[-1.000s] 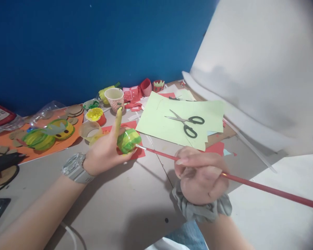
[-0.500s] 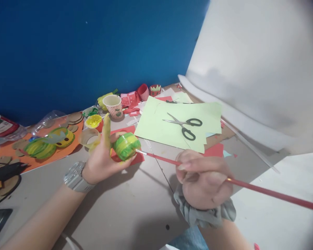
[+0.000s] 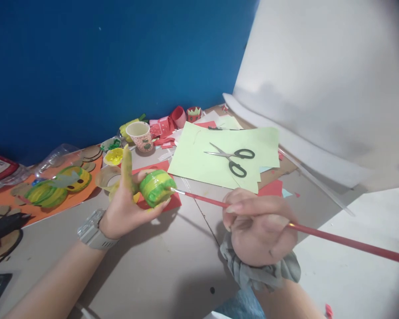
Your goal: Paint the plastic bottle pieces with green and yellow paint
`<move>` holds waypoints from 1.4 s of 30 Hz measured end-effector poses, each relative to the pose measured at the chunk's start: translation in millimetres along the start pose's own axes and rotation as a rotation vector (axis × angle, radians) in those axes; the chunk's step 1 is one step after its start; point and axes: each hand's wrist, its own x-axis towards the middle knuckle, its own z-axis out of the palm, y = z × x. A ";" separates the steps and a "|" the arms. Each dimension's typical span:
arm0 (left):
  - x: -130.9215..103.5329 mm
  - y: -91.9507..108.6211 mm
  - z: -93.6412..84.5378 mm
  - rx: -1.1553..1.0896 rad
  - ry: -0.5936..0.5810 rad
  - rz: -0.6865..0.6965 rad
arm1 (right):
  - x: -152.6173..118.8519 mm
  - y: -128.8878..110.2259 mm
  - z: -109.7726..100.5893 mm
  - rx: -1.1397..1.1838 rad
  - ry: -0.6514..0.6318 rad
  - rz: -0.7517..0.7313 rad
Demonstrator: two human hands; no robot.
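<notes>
My left hand, with yellow paint on its raised index finger, holds a rounded piece painted in green and yellow stripes; it looks like the cut bottom of a plastic bottle. My right hand is closed around a thin red paintbrush. The brush tip touches the right side of the painted piece. Behind my left hand stand a small cup of yellow paint and one of green paint. A translucent cup is partly hidden by my fingers.
Scissors lie open on light green paper sheets. A patterned paper cup stands near the blue wall. Two striped painted pieces rest on orange paper at left, near a black glue gun. White sheets lean at right.
The view has shifted slightly, so most things sit a little further left. My left hand still holds the striped piece, and the brush tip stays against its right side.
</notes>
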 end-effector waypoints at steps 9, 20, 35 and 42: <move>3.0 8.7 -4.7 -0.270 0.011 -0.047 | 5.5 0.3 -7.2 0.022 0.145 0.224; 3.1 10.3 -4.0 -0.395 -0.114 -0.084 | 9.2 2.1 -11.2 0.057 0.155 0.298; 4.2 7.8 -8.4 -0.377 -0.189 -0.066 | 10.7 4.3 -13.6 0.060 0.133 0.352; 8.3 6.9 -8.1 -0.376 -0.162 0.010 | 10.8 3.1 -15.1 0.059 0.162 0.361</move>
